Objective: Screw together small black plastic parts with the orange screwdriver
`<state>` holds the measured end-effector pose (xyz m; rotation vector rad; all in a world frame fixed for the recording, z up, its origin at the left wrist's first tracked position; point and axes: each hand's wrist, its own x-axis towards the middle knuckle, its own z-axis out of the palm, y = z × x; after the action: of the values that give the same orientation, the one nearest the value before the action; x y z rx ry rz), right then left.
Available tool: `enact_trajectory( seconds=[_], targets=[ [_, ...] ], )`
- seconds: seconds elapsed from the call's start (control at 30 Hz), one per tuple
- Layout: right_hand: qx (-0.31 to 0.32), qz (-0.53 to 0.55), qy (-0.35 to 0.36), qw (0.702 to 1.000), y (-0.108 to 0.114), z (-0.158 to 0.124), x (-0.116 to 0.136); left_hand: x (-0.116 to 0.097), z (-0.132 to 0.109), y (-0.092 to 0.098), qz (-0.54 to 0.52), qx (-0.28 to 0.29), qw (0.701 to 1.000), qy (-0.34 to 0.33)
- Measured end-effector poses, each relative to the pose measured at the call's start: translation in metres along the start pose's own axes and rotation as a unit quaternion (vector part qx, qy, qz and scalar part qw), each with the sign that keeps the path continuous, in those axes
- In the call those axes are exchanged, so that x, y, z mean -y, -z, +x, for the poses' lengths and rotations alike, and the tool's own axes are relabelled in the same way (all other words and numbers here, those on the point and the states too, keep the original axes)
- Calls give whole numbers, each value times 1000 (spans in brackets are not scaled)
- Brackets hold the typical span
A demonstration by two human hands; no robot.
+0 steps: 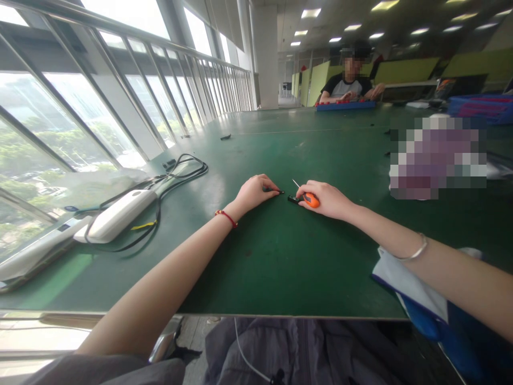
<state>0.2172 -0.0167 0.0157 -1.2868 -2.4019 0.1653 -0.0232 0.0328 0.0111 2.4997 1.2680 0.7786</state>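
My left hand (256, 191) is closed in a pinch on a small black piece (281, 192) just above the green table (256, 267). My right hand (326, 200) is wrapped round a screwdriver with an orange handle (311, 200); its thin metal shaft (295, 183) points up and to the left. Beneath the right fingertips is a small black rectangular part (294, 199), which the fingers appear to touch. A short gap separates the left hand's piece from that part. The right fingers partly cover the screwdriver's handle.
A white power-strip-like box (120, 214) and black cables (186, 168) lie on the left, beside a metal railing (160, 48). Far across the table a person (348, 83) sits behind a blue tray (347, 106). A blue-white cloth (412, 283) hangs over the right front edge.
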Motion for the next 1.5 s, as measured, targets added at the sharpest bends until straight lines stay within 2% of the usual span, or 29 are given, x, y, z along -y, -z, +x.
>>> enact_trajectory(
  seconds=[0.17,0.33,0.43,0.57,0.8,0.9,1.0,1.17,1.3,1.4,1.5],
  targets=[
    [11,18,14,1000,8,16,-9,-3,-3,1,28,-4,1000,2],
    [-37,24,-15,999,-6,25,-10,-4,-4,0,23,-6,1000,3],
    [-48,28,-15,998,-12,19,-9,1,-2,-4,-18,-8,1000,13],
    [-69,38,-13,997,-9,12,-10,2,3,-5,-94,5,994,48],
    [-157,73,56,983,-2,8,1,-18,2,19,-263,102,949,140],
    [-155,94,78,980,-2,7,10,-24,0,25,-279,142,936,160],
    [-147,116,60,980,-5,7,17,-27,0,24,-279,170,933,152],
    [-124,141,27,982,-9,8,20,-30,1,22,-294,180,927,150],
    [-131,154,17,979,-8,8,21,-30,0,22,-302,187,922,154],
    [-141,142,47,979,-6,7,20,-30,0,23,-302,185,922,157],
    [-143,81,105,981,-5,7,18,-30,0,23,-306,181,920,164]
  ],
)
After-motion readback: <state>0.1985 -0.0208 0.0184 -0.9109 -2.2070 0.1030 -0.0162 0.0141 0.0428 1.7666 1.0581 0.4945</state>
